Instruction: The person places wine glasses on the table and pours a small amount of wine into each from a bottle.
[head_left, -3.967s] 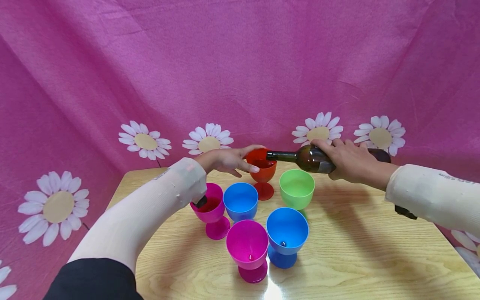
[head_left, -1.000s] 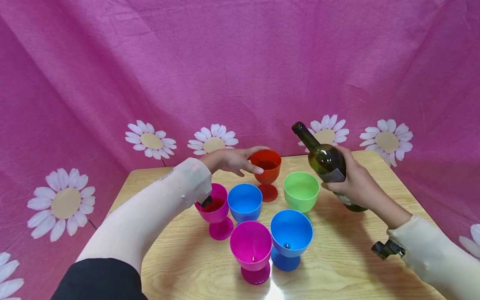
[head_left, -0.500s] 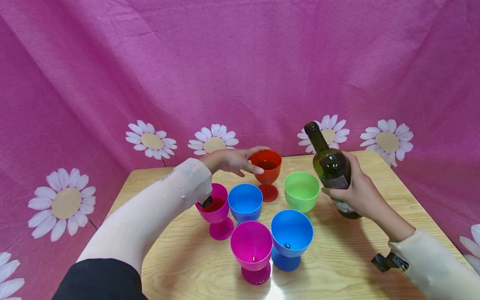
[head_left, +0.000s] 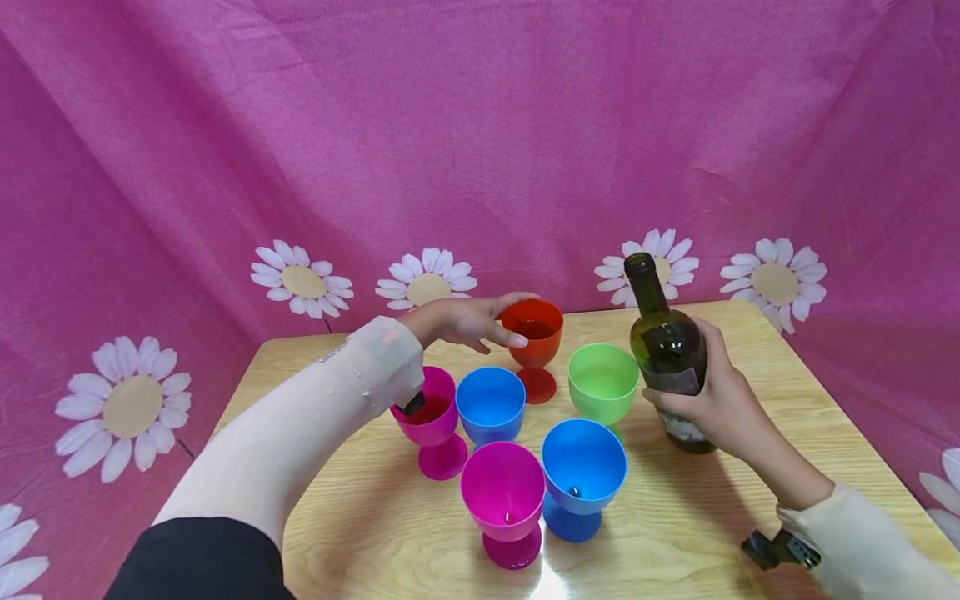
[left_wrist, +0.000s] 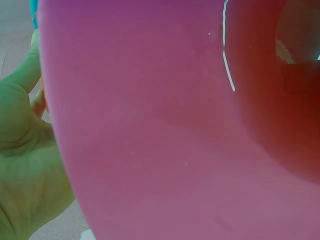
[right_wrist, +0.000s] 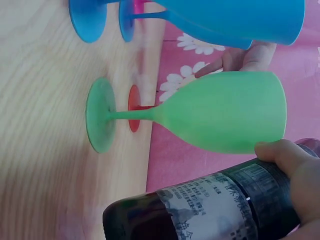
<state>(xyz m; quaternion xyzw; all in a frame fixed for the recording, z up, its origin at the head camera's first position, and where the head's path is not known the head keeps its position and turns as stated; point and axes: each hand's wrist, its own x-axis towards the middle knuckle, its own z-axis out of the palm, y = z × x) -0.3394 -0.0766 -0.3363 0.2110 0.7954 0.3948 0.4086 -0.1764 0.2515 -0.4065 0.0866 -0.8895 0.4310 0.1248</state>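
Observation:
My right hand (head_left: pixel 705 396) grips a dark green wine bottle (head_left: pixel 663 342) round its body, neck up and leaning slightly left, just right of the green goblet (head_left: pixel 602 383). In the right wrist view the bottle's label (right_wrist: pixel 212 205) shows, with its base close over the table. At the back, my left hand (head_left: pixel 468 323) holds the orange-red goblet (head_left: pixel 547 346) by its bowl, thumb in front and a finger behind the rim. Dark liquid lies inside that goblet. A pink goblet (left_wrist: pixel 140 125) with red liquid fills most of the left wrist view, under my left wrist.
Two blue goblets (head_left: pixel 491 396) and a nearer pink goblet (head_left: pixel 504 492) stand close together in the middle of the wooden table (head_left: pixel 360 542). Small dark or bright spots show at the bottom of the front ones. A pink daisy-print cloth (head_left: pixel 480 167) hangs behind.
The bottle has swung from lying level with its mouth at the orange-red goblet to nearly upright, and come down to the right of the green goblet. My left hand stays at the goblet.

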